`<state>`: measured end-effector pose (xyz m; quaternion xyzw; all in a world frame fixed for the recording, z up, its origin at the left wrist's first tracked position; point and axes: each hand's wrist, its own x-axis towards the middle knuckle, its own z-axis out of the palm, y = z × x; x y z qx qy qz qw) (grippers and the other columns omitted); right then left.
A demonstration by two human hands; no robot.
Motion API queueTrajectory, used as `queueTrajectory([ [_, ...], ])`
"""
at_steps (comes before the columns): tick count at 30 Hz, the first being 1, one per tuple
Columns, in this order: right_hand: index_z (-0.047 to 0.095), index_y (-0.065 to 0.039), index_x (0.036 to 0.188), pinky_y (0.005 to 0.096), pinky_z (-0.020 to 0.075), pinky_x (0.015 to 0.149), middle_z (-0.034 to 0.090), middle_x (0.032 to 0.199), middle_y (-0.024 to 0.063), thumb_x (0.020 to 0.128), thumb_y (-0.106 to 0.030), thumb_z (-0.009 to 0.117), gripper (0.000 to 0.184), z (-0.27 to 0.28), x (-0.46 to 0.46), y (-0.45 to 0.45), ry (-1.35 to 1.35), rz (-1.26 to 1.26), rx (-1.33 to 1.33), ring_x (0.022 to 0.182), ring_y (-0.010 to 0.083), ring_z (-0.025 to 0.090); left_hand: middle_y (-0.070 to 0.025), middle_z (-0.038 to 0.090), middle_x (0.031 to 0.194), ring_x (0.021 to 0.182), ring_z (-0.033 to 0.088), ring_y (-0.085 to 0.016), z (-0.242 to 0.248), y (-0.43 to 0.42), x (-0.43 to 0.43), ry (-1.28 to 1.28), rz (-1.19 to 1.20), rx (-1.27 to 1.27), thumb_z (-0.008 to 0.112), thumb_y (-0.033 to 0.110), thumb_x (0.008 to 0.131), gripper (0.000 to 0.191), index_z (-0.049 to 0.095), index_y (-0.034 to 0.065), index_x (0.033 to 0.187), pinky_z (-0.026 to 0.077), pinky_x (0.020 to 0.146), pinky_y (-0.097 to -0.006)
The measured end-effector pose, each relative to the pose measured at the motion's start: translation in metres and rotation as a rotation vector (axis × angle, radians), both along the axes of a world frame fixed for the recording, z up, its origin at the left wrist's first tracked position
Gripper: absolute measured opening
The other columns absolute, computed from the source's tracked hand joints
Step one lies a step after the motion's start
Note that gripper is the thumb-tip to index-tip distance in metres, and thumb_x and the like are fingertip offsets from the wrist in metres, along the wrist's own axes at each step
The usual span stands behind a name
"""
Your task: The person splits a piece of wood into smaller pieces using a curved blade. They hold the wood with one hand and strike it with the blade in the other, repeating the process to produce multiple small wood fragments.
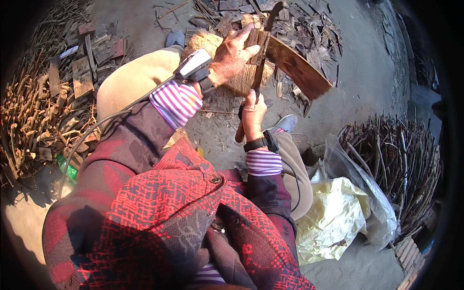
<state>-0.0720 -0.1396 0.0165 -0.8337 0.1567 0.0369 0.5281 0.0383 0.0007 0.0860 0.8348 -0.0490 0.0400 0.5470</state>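
In my right hand (253,112) is the handle of a dark billhook (260,74), its blade pointing away from me with a curved tip at the top. My left hand (233,54) grips a short weathered piece of wood (256,41) above a pale chopping block (241,79). The billhook's blade lies along the right side of this piece. Just right of the blade, a longer brown board (297,67) slants down to the right, slightly blurred. Whether the two pieces of wood are still joined cannot be seen behind the blade.
Split wood scraps (319,40) litter the ground beyond the block. Bundled sticks (32,119) and board pieces (82,77) lie at left, near a green plastic bottle (67,168). Right of my leg are a crumpled plastic sheet (331,217) and a brushwood bundle (395,163).
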Motion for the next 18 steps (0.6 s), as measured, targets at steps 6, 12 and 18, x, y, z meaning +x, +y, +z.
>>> queueTrajectory([
  [6, 0.064, 0.005, 0.087, 0.0501, 0.0493, 0.077, 0.065, 0.085, 0.0307, 0.09, -0.055, 0.056, 0.06, -0.097, -0.004, 0.013, 0.25, 0.158, -0.251, 0.084, 0.0481, 0.063, -0.0092, 0.051, 0.14, 0.127, 0.049, -0.025, -0.152, 0.047, -0.022, 0.554, -0.041, 0.09, 0.054, 0.042, 0.093, 0.049, 0.052, 0.0167, 0.134, 0.036, 0.103, -0.0383],
  [12, 0.065, 0.001, 0.082, 0.0385, 0.046, 0.058, 0.061, 0.068, 0.015, 0.09, -0.055, 0.059, 0.057, -0.095, -0.002, -0.004, 0.281, 0.046, -0.023, 0.062, 0.0271, 0.059, -0.0153, 0.054, 0.13, 0.113, 0.053, -0.015, -0.148, 0.032, -0.014, 0.619, 0.13, -0.392, 0.076, 0.023, 0.084, 0.084, 0.026, -0.0002, 0.147, 0.047, 0.088, -0.0329],
  [18, 0.063, 0.002, 0.081, 0.0401, 0.0454, 0.058, 0.061, 0.069, 0.0182, 0.09, -0.055, 0.059, 0.059, -0.097, 0.0, -0.008, 0.336, 0.015, 0.099, 0.062, 0.0312, 0.059, -0.0114, 0.061, 0.12, 0.101, 0.06, -0.016, -0.174, 0.023, -0.006, 0.516, 0.172, -0.236, 0.077, 0.009, 0.078, 0.078, 0.033, -0.001, 0.143, 0.049, 0.087, -0.0302],
])
